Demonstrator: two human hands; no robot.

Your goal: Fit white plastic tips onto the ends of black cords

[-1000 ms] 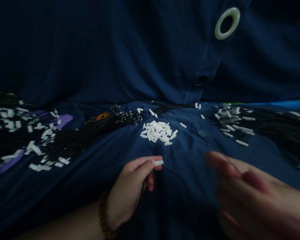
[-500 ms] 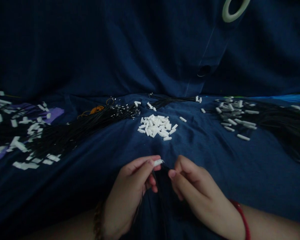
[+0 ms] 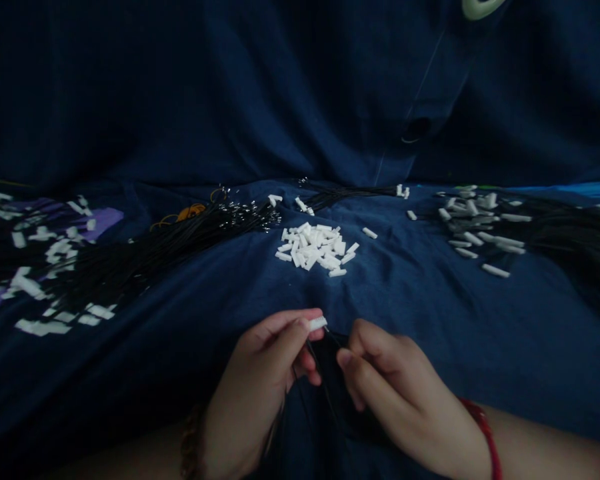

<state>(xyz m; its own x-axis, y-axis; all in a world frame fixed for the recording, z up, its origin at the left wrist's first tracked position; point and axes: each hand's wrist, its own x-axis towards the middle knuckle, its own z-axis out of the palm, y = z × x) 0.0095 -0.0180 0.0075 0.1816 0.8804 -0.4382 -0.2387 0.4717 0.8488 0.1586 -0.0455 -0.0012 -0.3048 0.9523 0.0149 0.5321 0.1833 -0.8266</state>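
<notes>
My left hand (image 3: pixel 263 380) pinches a small white plastic piece (image 3: pixel 318 323) between thumb and forefinger, low in the middle of the view. Just to its right, my right hand (image 3: pixel 387 383) is closed in a pinch on a thin black cord (image 3: pixel 325 387) that runs down between the two hands. The fingertips of both hands are a few centimetres apart. A bead bracelet sits on my left wrist and a red band on the right wrist.
A heap of small white pieces (image 3: pixel 315 248) lies on the dark blue cloth (image 3: pixel 420 313) beyond my hands. Black cord bundles with white ends lie at the left (image 3: pixel 130 260) and right (image 3: pixel 540 233). A pale ring (image 3: pixel 480 8) sits at the top edge.
My right hand came in from the lower right, blurred at first, and closed beside the left hand on the cord. The view has tilted down a little.
</notes>
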